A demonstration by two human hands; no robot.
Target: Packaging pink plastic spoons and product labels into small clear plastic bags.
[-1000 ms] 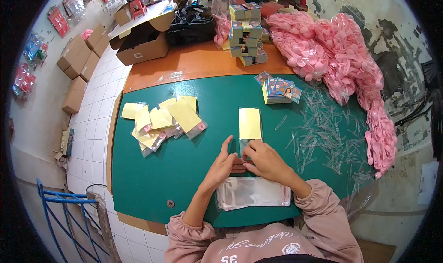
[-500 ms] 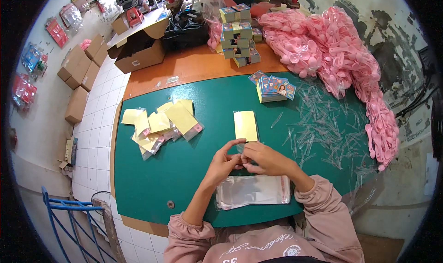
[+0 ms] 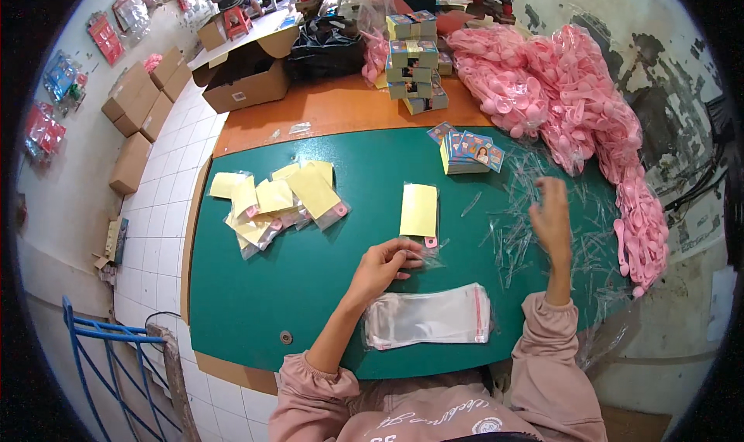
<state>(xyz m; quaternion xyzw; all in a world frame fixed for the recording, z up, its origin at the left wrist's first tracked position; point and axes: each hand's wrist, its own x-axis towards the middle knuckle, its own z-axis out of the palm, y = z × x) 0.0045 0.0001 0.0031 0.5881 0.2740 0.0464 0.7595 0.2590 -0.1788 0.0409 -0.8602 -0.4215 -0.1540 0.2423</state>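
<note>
Plastic strips (image 3: 513, 244) beneath right grip (image 3: 552, 219), apart and newly away from the packet (image 3: 418, 209); left grip (image 3: 380, 267) on it, closure unclear.

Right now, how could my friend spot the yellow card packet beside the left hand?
Find the big green tabletop. Near its middle, a clear packet holds a yellow card, with the left hand at its near end. It lies alone, while the other packets overlap in a pile to its left.
</note>
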